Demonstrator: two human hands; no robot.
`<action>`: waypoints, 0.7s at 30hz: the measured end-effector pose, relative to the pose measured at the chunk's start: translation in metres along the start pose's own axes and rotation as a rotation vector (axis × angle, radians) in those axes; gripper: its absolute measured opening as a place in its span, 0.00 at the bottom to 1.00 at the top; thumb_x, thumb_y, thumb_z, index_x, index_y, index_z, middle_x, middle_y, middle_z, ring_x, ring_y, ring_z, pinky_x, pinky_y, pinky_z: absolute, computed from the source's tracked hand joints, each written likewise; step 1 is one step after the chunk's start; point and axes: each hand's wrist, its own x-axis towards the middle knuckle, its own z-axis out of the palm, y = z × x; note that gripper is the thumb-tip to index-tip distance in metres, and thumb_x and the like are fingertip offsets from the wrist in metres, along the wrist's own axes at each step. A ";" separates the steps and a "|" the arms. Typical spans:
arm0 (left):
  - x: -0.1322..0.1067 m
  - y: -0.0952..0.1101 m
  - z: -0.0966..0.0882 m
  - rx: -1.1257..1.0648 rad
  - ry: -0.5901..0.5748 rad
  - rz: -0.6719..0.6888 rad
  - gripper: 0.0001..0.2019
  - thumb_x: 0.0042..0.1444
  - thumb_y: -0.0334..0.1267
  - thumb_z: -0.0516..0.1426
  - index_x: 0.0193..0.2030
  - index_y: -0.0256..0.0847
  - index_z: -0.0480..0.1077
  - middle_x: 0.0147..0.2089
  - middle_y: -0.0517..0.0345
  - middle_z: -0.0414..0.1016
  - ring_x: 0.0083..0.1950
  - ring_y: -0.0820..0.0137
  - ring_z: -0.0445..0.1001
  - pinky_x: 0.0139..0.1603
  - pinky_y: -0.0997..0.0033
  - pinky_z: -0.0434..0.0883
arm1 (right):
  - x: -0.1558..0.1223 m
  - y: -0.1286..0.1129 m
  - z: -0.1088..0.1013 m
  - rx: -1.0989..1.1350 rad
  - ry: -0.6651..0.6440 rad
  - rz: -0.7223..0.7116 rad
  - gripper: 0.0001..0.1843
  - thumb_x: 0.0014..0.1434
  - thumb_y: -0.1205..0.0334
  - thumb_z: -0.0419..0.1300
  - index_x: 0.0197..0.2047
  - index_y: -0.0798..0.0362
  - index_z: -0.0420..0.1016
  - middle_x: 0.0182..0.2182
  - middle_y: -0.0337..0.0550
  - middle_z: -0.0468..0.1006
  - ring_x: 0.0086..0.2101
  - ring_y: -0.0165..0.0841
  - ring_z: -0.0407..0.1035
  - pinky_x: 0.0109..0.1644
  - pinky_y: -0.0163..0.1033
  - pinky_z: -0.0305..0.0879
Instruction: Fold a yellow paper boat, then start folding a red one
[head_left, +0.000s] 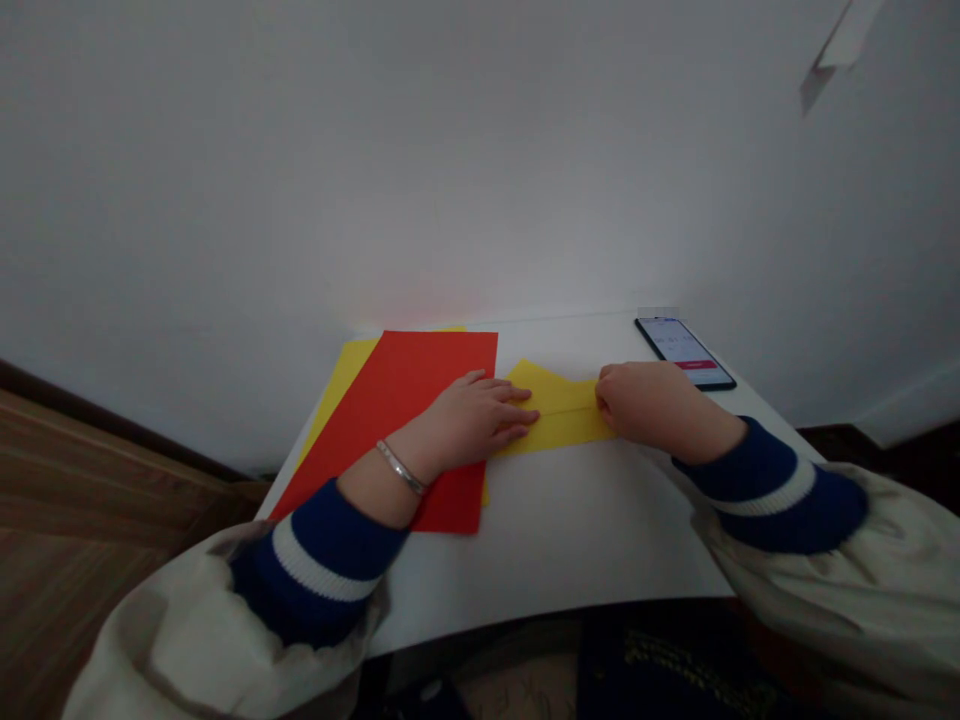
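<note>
A folded piece of yellow paper (566, 425) lies on the white table, with a crease running along its length and a raised point at its upper left. My left hand (480, 415) rests with spread fingers flat on its left end, the palm over the red sheet. At the other end, my right hand (637, 405) is curled closed on the paper; its fingertips are hidden from view. Under my left wrist lies the red sheet of paper (427, 400), partly covering a larger yellow sheet (337, 380).
A phone (686, 353) with a lit screen lies at the back right of the white table (540, 560). The table's back edge meets a pale wall (480, 180). Brown wooden panelling (90, 530) stands at the left.
</note>
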 end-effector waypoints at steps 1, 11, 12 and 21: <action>-0.001 0.000 -0.003 0.004 -0.005 -0.010 0.16 0.66 0.44 0.48 0.56 0.50 0.70 0.62 0.58 0.68 0.60 0.64 0.67 0.61 0.59 0.59 | -0.001 0.000 0.000 -0.001 0.000 0.008 0.15 0.57 0.68 0.49 0.35 0.56 0.78 0.33 0.54 0.79 0.32 0.41 0.75 0.30 0.39 0.62; -0.001 0.029 -0.018 0.040 -0.092 -0.186 0.13 0.64 0.40 0.50 0.45 0.38 0.75 0.51 0.47 0.75 0.48 0.61 0.74 0.46 0.63 0.72 | -0.003 0.000 0.003 0.001 0.045 0.041 0.15 0.58 0.71 0.48 0.32 0.57 0.77 0.29 0.57 0.78 0.29 0.43 0.74 0.25 0.40 0.58; -0.001 0.034 -0.017 0.056 -0.092 -0.218 0.13 0.64 0.40 0.51 0.43 0.37 0.75 0.48 0.46 0.76 0.46 0.60 0.75 0.42 0.63 0.73 | -0.003 -0.001 0.003 0.002 0.053 0.048 0.15 0.58 0.71 0.49 0.32 0.58 0.77 0.29 0.57 0.78 0.29 0.43 0.74 0.25 0.40 0.58; 0.003 0.064 -0.026 0.147 -0.224 -0.524 0.16 0.62 0.29 0.47 0.37 0.33 0.77 0.36 0.40 0.76 0.35 0.55 0.77 0.27 0.60 0.74 | -0.005 -0.007 -0.001 0.015 0.040 0.093 0.18 0.62 0.61 0.49 0.31 0.58 0.78 0.30 0.59 0.78 0.31 0.46 0.74 0.26 0.41 0.60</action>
